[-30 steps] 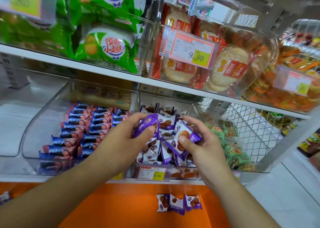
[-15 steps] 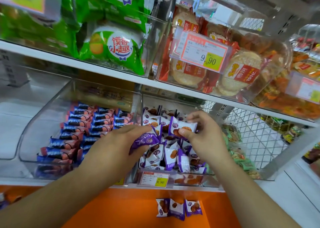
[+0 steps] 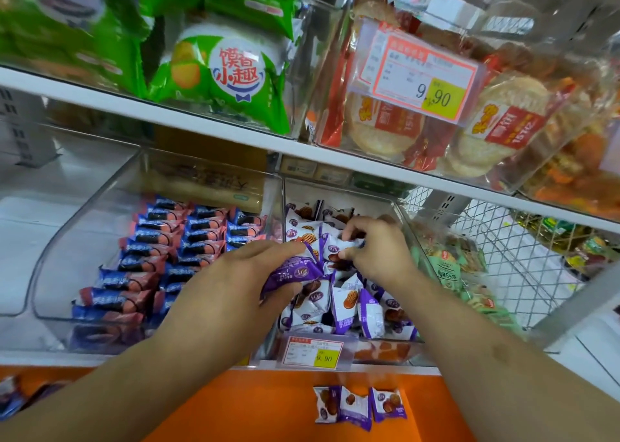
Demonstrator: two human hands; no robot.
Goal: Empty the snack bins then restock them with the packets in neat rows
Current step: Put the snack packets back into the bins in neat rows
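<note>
We face white shop shelves above an orange ledge [image 3: 268, 404], lined with clear bins. In the middle bin [image 3: 407, 230] lie purple-and-white packets [image 3: 345, 304], glossy, printed with brown biscuits. Our left hand [image 3: 235, 280] grips a purple packet [image 3: 291, 272] at the front; our right hand [image 3: 375, 250] pinches a white packet [image 3: 339, 244] farther back

The right hand [image 3: 375, 250] covers most of the white-and-purple packet [image 3: 339, 243] it pinches, so its print cannot be read. The left hand [image 3: 235, 280] hides part of a purple packet [image 3: 292, 272]. The top edge cuts off the green bags [image 3: 218, 72]. Small print on the upper price tag [image 3: 419, 75] is blurred. Orange snacks [image 3: 577, 179] at far right are too blurred to identify.
</note>
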